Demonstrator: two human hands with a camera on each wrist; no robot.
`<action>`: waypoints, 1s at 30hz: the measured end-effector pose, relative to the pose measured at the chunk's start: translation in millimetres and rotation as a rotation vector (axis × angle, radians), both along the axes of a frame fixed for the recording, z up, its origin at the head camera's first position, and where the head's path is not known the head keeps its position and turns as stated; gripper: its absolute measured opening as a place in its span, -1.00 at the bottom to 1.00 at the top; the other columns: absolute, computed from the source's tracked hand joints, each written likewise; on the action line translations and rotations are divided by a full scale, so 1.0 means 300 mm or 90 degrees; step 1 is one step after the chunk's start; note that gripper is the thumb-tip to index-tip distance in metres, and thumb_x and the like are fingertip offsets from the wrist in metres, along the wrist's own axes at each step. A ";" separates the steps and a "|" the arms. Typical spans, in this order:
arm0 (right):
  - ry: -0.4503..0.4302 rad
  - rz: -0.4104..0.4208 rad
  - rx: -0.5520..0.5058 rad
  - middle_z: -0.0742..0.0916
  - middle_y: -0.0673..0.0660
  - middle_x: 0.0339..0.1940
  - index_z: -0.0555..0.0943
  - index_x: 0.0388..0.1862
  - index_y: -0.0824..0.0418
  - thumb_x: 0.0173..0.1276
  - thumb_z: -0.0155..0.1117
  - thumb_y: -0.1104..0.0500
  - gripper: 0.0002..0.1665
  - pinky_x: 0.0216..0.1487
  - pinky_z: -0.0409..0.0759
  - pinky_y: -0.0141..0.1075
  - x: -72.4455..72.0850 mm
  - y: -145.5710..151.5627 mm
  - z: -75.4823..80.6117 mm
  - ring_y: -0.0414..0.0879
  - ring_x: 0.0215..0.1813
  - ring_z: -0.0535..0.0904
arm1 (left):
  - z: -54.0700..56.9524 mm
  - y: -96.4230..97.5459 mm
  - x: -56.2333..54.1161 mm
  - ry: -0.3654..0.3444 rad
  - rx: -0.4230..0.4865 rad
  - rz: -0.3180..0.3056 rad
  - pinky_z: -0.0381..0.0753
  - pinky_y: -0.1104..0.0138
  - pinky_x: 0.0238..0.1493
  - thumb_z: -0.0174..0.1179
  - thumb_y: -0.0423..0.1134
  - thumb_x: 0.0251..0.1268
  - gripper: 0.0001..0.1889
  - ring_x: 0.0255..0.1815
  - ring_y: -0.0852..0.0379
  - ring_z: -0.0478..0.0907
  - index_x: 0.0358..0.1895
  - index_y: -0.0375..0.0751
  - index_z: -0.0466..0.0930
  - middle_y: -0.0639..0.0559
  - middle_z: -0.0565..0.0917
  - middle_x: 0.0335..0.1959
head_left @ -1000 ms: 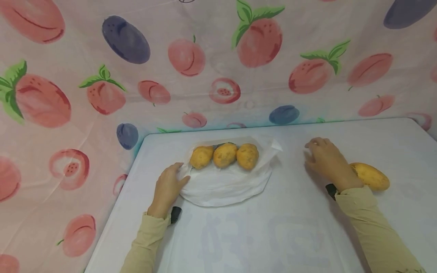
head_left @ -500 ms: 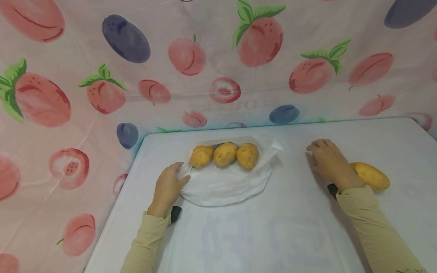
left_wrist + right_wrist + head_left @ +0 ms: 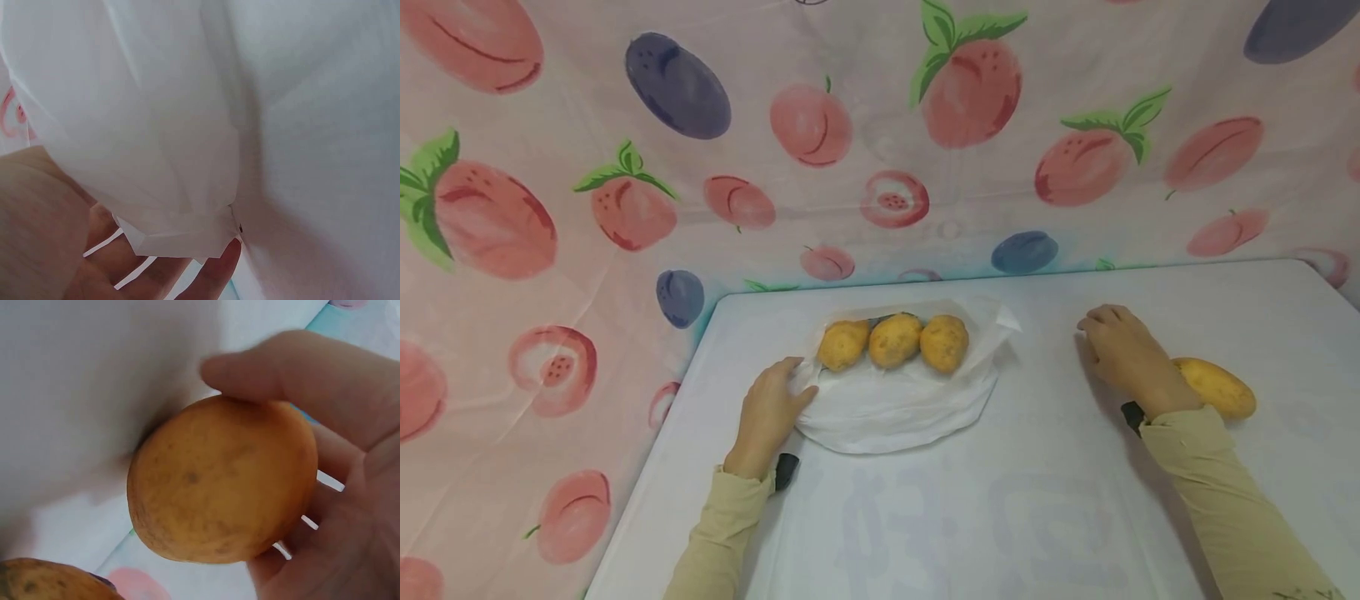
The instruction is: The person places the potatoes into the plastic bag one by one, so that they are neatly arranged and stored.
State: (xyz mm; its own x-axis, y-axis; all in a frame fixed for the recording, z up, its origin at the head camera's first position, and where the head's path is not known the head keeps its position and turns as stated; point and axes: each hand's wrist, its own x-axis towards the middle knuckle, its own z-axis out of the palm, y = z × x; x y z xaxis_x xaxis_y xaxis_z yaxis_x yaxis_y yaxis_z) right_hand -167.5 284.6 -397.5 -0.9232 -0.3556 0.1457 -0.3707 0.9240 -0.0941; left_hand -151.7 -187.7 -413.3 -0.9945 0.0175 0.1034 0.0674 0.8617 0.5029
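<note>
Three yellow-brown potatoes [image 3: 894, 341] lie in a row within the white plastic bag [image 3: 887, 417], left of the table's middle. My left hand [image 3: 766, 417] is at the bag's left edge, with its thumb and fingers around the plastic. The left wrist view has this bag [image 3: 156, 137] between thumb side and curled fingers; the thumb tip is hidden. Out to the right, my right hand [image 3: 1123, 354] grips a potato [image 3: 222, 481] low over the table, thumb on one side and fingers on the other. From the head view the hand hides that potato.
Another, longer potato [image 3: 1217, 388] lies on the white table [image 3: 1037, 517] just right of my right wrist. At the lower left of the right wrist view a potato [image 3: 53, 580] is partly seen. A fruit-print cloth [image 3: 850, 50] hangs behind the table.
My right hand has shifted slightly to the right, its fingers drawn in a little. The left hand, the bag and its potatoes look the same.
</note>
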 end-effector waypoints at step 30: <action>0.032 0.040 -0.118 0.51 0.49 0.22 0.47 0.19 0.49 0.04 0.43 0.41 -0.33 0.27 0.39 0.27 -0.004 -0.060 0.077 0.37 0.32 0.32 | -0.007 -0.006 -0.002 0.006 0.001 -0.001 0.48 -0.08 0.25 0.38 -0.23 0.21 -0.46 0.25 -0.25 0.51 0.24 -0.33 0.52 -0.28 0.60 0.20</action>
State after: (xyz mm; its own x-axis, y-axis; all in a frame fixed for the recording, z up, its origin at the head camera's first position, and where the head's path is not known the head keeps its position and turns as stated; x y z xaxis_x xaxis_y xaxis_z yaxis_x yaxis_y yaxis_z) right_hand -168.7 266.4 -374.3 -0.8900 -0.3752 0.2591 -0.4356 0.8675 -0.2400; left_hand -152.2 -189.6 -415.3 -0.9934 0.0186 0.1135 0.0736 0.8609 0.5035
